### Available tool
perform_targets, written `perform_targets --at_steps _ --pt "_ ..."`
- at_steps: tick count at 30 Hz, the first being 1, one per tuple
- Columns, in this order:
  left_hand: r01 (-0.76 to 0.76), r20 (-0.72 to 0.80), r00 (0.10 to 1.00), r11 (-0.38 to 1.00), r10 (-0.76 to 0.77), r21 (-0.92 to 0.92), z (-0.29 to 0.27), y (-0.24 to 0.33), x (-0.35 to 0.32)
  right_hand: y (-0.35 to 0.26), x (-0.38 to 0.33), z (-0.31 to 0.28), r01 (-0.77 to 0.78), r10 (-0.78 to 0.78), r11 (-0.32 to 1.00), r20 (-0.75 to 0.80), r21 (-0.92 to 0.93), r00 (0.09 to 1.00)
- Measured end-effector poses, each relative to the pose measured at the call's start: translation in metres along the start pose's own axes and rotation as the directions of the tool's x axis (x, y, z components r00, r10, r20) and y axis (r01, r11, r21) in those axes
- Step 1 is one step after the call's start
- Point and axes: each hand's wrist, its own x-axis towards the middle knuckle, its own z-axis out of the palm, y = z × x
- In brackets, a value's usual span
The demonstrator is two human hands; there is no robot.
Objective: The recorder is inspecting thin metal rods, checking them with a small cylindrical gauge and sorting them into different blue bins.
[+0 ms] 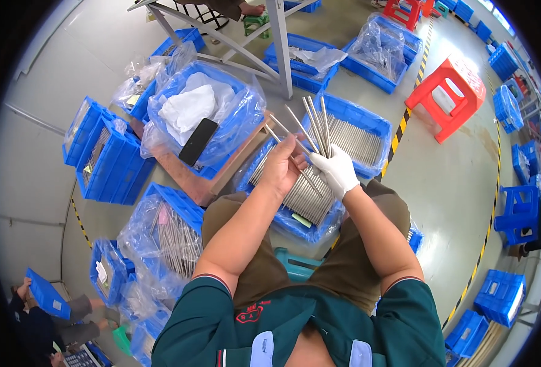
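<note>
My bare left hand (279,166) is closed around a thin metal rod (308,178) that slants down to the right. A second rod also passes by its fingertips; which hand bears that one I cannot tell. In a white glove, my right hand (338,171) grips a fanned bundle of several metal rods (319,125), their ends pointing up and away. Both hands are close together over a plastic-lined blue crate (335,217) with rows of similar rods. Just beyond it, another blue crate (385,131) holds more rods lying side by side.
A black phone (198,141) lies on a plastic-lined crate (224,171) at the left. Bagged rods (179,241) fill a crate near my left arm. A red stool (448,98) stands at right by striped floor tape. Another person (38,324) is at lower left, holding a blue bin.
</note>
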Motion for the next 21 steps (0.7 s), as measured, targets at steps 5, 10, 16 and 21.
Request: perform_targets --at_steps 5,10,16,21 --pt "0.017 0.08 0.997 0.998 -0.023 0.067 0.0 0.008 -0.002 -0.013 -0.01 -0.002 -0.063 0.056 0.993 0.066 0.104 0.996" --pt "-0.027 0.04 0.999 0.994 0.023 0.103 0.004 0.002 -0.008 -0.018 -0.017 -0.001 -0.155 0.136 0.972 0.114 0.178 0.984" --pt "-0.078 0.075 0.995 0.988 0.068 0.135 0.008 0.004 -0.011 -0.012 -0.016 -0.006 -0.193 0.151 0.963 0.215 0.19 0.965" --pt "-0.102 0.042 0.994 0.993 0.1 0.066 0.019 0.005 -0.014 -0.014 -0.019 -0.005 -0.216 0.165 0.945 0.216 0.243 0.962"
